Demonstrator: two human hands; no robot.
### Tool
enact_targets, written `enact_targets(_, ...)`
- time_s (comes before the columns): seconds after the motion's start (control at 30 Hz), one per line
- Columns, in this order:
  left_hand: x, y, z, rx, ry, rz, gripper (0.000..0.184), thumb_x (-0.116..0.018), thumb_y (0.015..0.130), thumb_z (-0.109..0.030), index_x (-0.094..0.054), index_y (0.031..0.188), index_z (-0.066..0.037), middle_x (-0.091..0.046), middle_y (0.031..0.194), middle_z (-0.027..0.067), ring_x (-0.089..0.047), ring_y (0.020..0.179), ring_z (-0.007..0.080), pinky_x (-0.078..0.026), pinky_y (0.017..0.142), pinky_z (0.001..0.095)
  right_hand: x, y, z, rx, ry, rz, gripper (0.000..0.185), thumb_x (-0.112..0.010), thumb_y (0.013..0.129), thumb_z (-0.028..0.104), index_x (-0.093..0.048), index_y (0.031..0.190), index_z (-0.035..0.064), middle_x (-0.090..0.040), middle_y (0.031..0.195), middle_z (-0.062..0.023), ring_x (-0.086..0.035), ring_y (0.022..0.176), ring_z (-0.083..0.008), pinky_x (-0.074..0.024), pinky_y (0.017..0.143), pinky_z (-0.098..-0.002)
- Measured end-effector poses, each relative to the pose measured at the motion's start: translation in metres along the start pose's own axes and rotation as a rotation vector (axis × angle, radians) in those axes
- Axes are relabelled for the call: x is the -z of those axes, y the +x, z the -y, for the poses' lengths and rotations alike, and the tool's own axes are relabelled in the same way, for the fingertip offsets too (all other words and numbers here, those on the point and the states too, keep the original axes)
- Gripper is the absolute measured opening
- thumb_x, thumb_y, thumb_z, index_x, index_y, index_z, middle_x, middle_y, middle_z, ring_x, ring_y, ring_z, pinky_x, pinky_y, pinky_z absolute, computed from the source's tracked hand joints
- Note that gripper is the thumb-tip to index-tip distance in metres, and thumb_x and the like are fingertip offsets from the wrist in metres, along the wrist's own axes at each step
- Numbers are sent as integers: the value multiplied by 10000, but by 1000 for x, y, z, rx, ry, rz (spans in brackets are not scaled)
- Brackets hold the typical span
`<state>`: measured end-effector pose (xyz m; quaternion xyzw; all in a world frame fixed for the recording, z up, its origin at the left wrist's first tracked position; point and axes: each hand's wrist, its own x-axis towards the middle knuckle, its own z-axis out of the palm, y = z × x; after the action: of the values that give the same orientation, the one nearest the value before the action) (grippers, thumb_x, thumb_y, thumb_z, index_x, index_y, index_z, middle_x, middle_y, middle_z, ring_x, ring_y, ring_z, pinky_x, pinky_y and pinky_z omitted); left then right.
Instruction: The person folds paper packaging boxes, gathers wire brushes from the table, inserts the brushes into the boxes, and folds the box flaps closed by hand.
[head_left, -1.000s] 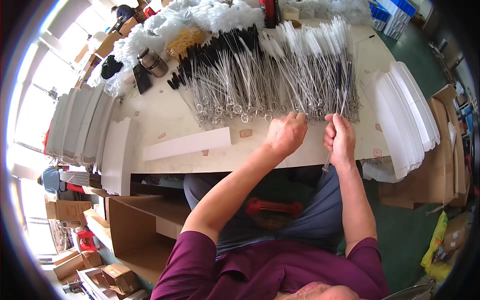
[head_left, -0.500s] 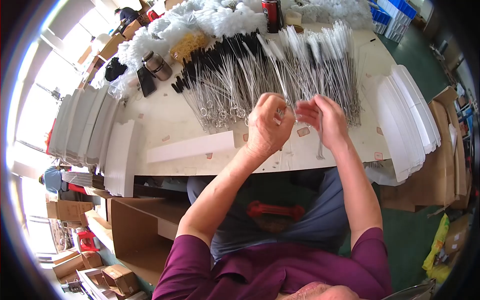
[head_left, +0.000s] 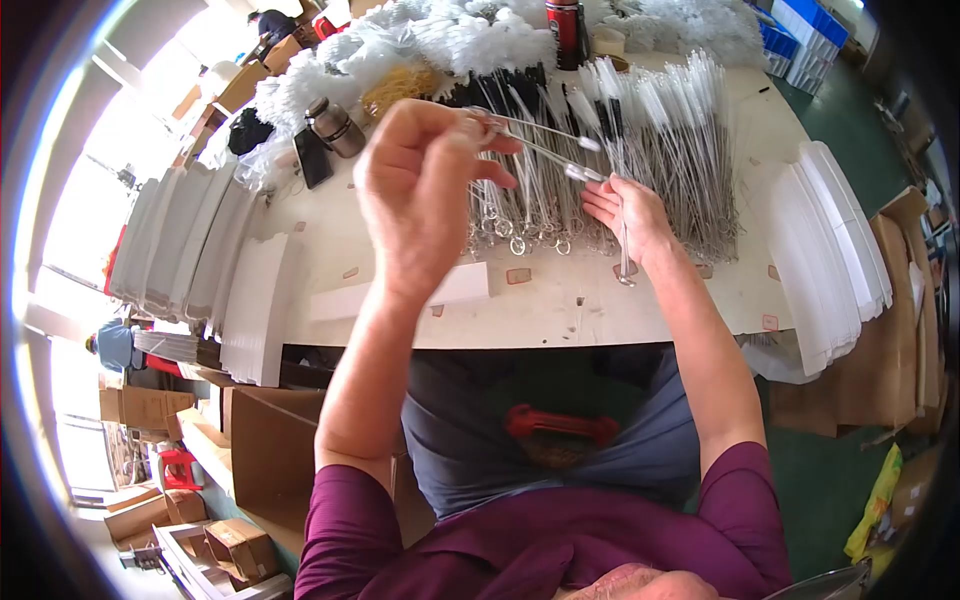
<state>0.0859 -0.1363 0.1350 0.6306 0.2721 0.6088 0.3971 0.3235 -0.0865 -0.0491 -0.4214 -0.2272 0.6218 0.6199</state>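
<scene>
My left hand (head_left: 412, 195) is raised over the table's middle, its fingers pinched around the ring ends of a couple of thin wire brushes (head_left: 546, 152). Their wire stems slant down to the right, and short white tips end close to my right hand (head_left: 640, 215). That hand has its thumb pressed on wire-stemmed brushes (head_left: 626, 250), whose lower ends hang below the palm; its other fingers stretch to the left. Behind both hands lies a broad row of wire brushes with white bristles (head_left: 690, 90), and black-bristled ones (head_left: 500, 90) partly hidden by my left hand.
A long white box (head_left: 455, 285) lies near the table's front edge (head_left: 540, 335). Stacked white cartons stand at left (head_left: 170, 250) and right (head_left: 815, 250). Farther back are a steel flask (head_left: 335, 128), a phone (head_left: 312, 158), a red-black can (head_left: 566, 35) and bagged white bristle pieces (head_left: 480, 40).
My left hand has moved left and up, away from my right hand, drawing the thin brushes out between them. The right hand has shifted slightly; the whole view has shifted a little right.
</scene>
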Motion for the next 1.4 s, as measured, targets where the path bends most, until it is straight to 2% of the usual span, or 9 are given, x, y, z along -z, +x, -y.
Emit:
enact_targets(0.23, 79, 8, -64, 211, -123, 141, 140, -493, 1003, -127, -563, 936, -26, -726, 1010, 280, -758, 838, 317, -579, 615, 370, -10, -28, 7, 139, -265, 38, 309, -477, 1112, 258, -569, 1031, -26, -669, 1203, -267, -697, 1127, -350, -580, 1015, -470)
enact_targets(0.27, 86, 7, -72, 217, -117, 132, 140, -493, 1003, -127, -563, 936, -26, -726, 1010, 280, -758, 838, 317, -579, 615, 370, -10, -34, 9, 173, -261, 83, 314, -473, 1108, 254, -574, 1066, -41, -697, 1113, -246, -737, 988, -317, -617, 910, -424)
enact_targets(0.4, 102, 3, -98, 311, -135, 226, 143, -511, 990, -146, -555, 922, -28, -728, 975, 273, -750, 715, 317, -555, 522, 362, 0, -59, 21, 261, -421, 186, 334, -458, 1120, 255, -592, 1023, -35, -706, 1098, -232, -737, 997, -301, -612, 917, -416)
enact_targets(0.7, 45, -28, -55, 803, -350, 476, 151, -577, 962, -92, -565, 913, 50, -718, 956, 262, -760, 797, 349, -617, 587, 409, -65, -149, 9, -73, -215, 668, 344, -447, 1131, 279, -589, 1004, -8, -728, 1094, -227, -744, 954, -304, -613, 893, -412)
enact_targets(0.77, 42, -26, -50, 770, -143, 533, 145, -617, 964, -90, -578, 927, 45, -724, 927, 199, -753, 765, 264, -615, 596, 365, -72, -169, 8, -271, -76, 689, 359, -425, 1137, 308, -571, 1064, -12, -729, 978, -228, -756, 856, -329, -635, 789, -419)
enact_targets(0.97, 49, -36, -38, 478, 576, 583, 96, -657, 955, -70, -615, 906, 2, -715, 786, 49, -719, 723, 111, -559, 598, 266, -41, -174, -12, -303, -134, 705, 388, -436, 1134, 340, -586, 1141, -18, -722, 861, -170, -737, 683, -246, -614, 593, -357)
enact_targets(1.1, 55, -48, -13, -108, 943, 579, 38, -662, 887, -16, -639, 916, -13, -674, 701, 106, -704, 652, 199, -554, 628, 341, -32, -182, -23, -241, -248, 614, 392, -461, 1130, 334, -622, 1103, -22, -679, 782, -104, -676, 599, -178, -577, 546, -306)
enact_targets(1.17, 56, -52, -11, -80, 936, 561, 85, -665, 856, 2, -662, 937, -23, -661, 716, 139, -690, 637, 254, -560, 649, 367, -25, -184, -27, -201, -356, 574, 381, -470, 1129, 318, -620, 1114, -31, -667, 782, -93, -659, 595, -162, -571, 549, -295)
enact_targets(1.4, 70, -61, 13, 202, 730, 428, 55, -652, 922, -16, -675, 960, 17, -696, 725, 64, -678, 645, 115, -551, 611, 300, -10, -196, -30, -254, -489, 547, 344, -476, 1130, 268, -649, 1123, -30, -635, 767, -55, -590, 561, -98, -495, 510, -251)
